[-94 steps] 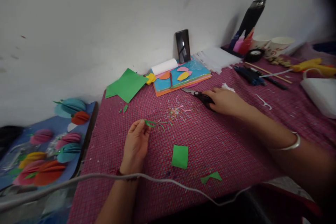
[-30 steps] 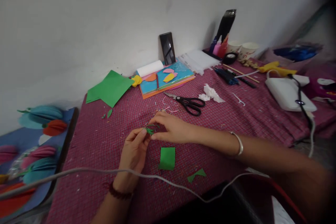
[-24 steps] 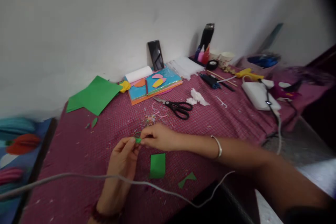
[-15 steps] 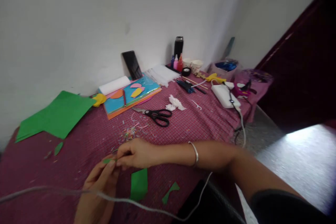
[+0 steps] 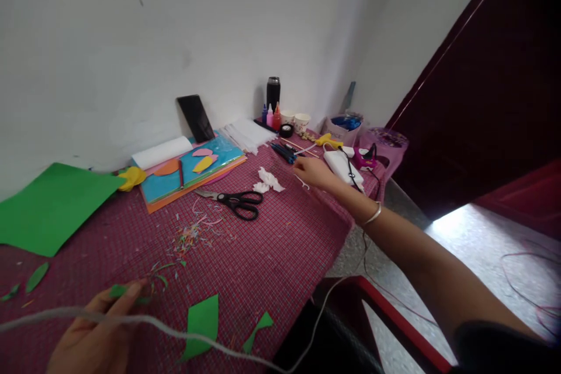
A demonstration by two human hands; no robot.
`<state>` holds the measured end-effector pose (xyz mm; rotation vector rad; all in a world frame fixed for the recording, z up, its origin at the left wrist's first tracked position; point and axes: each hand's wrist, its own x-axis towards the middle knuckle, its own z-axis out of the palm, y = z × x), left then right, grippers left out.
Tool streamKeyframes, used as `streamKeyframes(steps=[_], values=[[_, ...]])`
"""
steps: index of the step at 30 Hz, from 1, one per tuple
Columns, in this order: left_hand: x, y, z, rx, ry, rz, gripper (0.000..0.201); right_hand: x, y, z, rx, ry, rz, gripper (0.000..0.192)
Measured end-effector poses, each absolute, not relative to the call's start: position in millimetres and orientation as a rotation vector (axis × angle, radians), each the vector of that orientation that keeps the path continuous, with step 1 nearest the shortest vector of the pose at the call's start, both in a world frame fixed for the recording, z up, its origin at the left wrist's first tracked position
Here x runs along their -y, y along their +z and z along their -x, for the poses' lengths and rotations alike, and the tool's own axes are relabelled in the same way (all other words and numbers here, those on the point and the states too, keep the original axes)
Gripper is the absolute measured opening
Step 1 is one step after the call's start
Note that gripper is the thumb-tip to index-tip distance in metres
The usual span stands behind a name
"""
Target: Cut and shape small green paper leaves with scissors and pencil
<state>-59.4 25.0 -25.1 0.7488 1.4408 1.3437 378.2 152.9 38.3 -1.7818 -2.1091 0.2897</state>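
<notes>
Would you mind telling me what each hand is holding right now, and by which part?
The left hand pinches a small green paper piece by its end between the fingers. The right hand holds nothing, reaching near the white box.

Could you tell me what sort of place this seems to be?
Probably a home paper-craft table set against a wall: a checked cloth strewn with paper snippings, black scissors, a stack of coloured paper sheets, and a yellow glue gun.
</notes>
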Motion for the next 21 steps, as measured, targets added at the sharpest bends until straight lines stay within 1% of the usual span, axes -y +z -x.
streamKeyframes(steps=[2, 5, 6, 7, 9, 10, 11, 13, 14, 15, 18, 19, 21], values=[[-27, -21, 50, -1.422, 1.327, -0.656, 0.025, -158, 27, -406, 2.129, 0.304, 1.879, 0.014], [-24, -6, 33, -1.366, 1.392, -0.497, 0.022, -162, 10, -418, 2.203, 0.36, 1.879, 0.029], [-22, -1, 28, -1.331, 1.416, -0.496, 0.024, -163, 5, -417, 2.23, 0.381, 1.844, 0.027], [-20, 3, 24, -1.281, 1.42, -0.514, 0.027, -166, 2, -416, 2.266, 0.401, 1.779, 0.029], [-16, 6, 20, -1.185, 1.42, -0.563, 0.031, -173, -1, -413, 2.324, 0.444, 1.631, 0.022], [-15, 5, 19, -1.146, 1.425, -0.575, 0.031, -179, -2, -412, 2.352, 0.459, 1.532, 0.024], [-15, 4, 20, -1.099, 1.409, -0.584, 0.031, -185, -2, -412, 2.352, 0.446, 1.447, 0.016], [-15, 0, 22, -1.052, 1.418, -0.554, 0.029, -198, 0, -413, 2.344, 0.426, 1.299, 0.038], [-15, -1, 24, -1.028, 1.426, -0.542, 0.028, -202, 4, -413, 2.331, 0.413, 1.252, 0.042], [-15, -2, 24, -1.008, 1.436, -0.529, 0.027, -204, 9, -410, 2.312, 0.393, 1.223, 0.043], [-15, -2, 23, -0.948, 1.45, -0.503, 0.021, -188, 33, -377, 2.243, 0.367, 1.199, 0.023], [-15, -2, 22, -0.931, 1.45, -0.495, 0.018, -176, 41, -358, 2.177, 0.438, 1.219, 0.017], [-15, -3, 20, -0.915, 1.45, -0.475, 0.013, -150, 52, -309, 2.15, 0.734, 1.157, 0.016]])
